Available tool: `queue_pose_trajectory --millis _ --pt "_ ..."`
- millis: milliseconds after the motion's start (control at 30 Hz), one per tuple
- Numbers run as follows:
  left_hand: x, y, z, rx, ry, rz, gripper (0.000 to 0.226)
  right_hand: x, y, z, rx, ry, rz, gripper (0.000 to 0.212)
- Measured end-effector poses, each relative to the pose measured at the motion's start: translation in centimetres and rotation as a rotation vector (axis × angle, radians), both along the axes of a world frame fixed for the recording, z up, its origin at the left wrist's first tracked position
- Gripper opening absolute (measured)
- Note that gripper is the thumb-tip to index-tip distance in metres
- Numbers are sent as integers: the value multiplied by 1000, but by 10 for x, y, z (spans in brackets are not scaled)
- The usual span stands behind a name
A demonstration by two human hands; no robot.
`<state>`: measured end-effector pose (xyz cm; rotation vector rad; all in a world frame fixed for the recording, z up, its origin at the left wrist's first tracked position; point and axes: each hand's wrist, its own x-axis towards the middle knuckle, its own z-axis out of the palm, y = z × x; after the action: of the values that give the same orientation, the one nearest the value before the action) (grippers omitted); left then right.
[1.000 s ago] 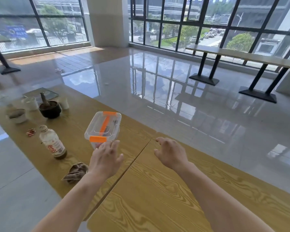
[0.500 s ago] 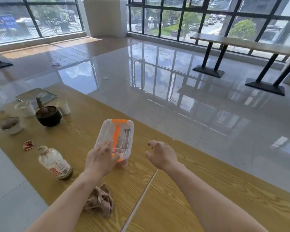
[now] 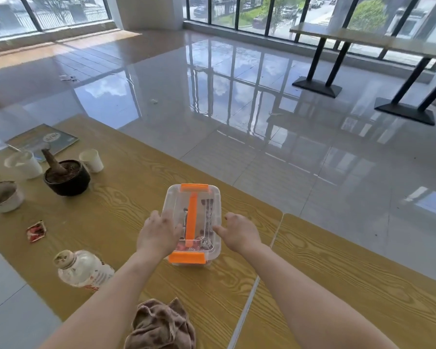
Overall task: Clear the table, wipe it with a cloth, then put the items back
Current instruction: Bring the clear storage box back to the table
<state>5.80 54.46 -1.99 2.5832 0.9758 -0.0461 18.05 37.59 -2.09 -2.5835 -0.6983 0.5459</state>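
so, both my hands are on the clear plastic box (image 3: pixel 204 210), 1 on each long side. my left hand (image 3: pixel 158 235) lies over the left edge of the lid, fingers curled down round the rim. my right hand (image 3: pixel 238 234) clasps the right wall, thumb tip touching the lid's edge and fingers bent down the side. the box sits flat on the wooden table (image 3: pixel 126 205), near the seam where 2 tabletops meet. its orange handle (image 3: pixel 192 217) runs away from me, with an orange latch at each short end. packets show through the lid, too blurred to name. just left of my left forearm is a plastic bottle (image 3: pixel 82 270) with a red-printed label. a crumpled brown cloth (image 3: pixel 161 326) lies at the near table edge between my arms. further left are a red sachet (image 3: pixel 36 230), a dark mortar (image 3: pixel 68 183) with a pestle (image 3: pixel 51 161) leaning in it, a small paper cup (image 3: pixel 91 160), a bigger white cup (image 3: pixel 23 164), a white bowl (image 3: pixel 10 205) and a book (image 3: pixel 58 137).
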Motion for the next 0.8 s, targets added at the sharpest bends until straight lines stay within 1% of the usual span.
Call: queue_pose_trajectory --millis 167,333,433,700,800 --pt "8 13 -10 -97 -39 62 47 6 15 -4 -24 44 -29 41" --pt "11 19 -16 -246 -146 141 60 7 24 -5 55 200 -112 34" --pt "12 23 -18 -263 -162 161 64 8 27 -4 111 257 -160 29" --pt "17 11 -10 -204 -254 102 68 6 7 10 140 164 -198 22" --pt "22 -2 -3 -198 -292 59 63 4 -10 18 172 168 -231 22"
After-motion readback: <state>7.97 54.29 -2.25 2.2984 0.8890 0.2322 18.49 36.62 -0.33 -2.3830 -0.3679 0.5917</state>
